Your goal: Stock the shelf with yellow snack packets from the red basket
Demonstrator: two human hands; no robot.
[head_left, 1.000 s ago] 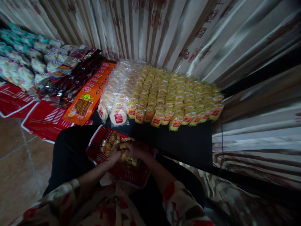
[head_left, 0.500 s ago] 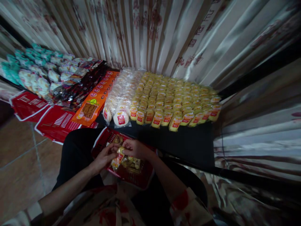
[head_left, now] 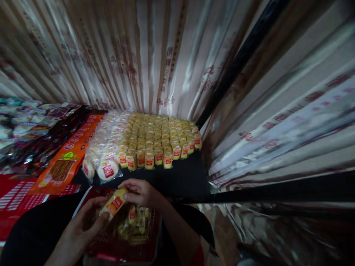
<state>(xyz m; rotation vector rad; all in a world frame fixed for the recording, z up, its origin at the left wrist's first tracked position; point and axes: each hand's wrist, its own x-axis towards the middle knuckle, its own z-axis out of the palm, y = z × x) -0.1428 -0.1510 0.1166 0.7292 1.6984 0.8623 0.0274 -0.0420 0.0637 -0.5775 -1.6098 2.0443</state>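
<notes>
Both hands grip one small yellow snack packet point(head_left: 115, 204) with a red label, tilted above a red plastic basket point(head_left: 133, 253) on my lap. My left hand point(head_left: 90, 218) pinches its lower left end between thumb and fingers. At its upper right end, my right hand point(head_left: 140, 192) has thumb and fingers closed on the wrapper. Below them, more yellow packets point(head_left: 141, 221) lie in the basket, partly hidden by the hands.
Rows of upright yellow packets point(head_left: 149, 159) stand on a black table point(head_left: 183, 173). Left of them are round white packets point(head_left: 108, 170), an orange snack bag point(head_left: 62, 168) and dark glossy packs point(head_left: 41, 142). A patterned curtain point(head_left: 149, 59) hangs behind; a black bar point(head_left: 235, 70) slants at right.
My view has swung right and closer, so the table goods appear further left. The packet in my hands has been raised and turned, its label now facing me. Both hands still hold it.
</notes>
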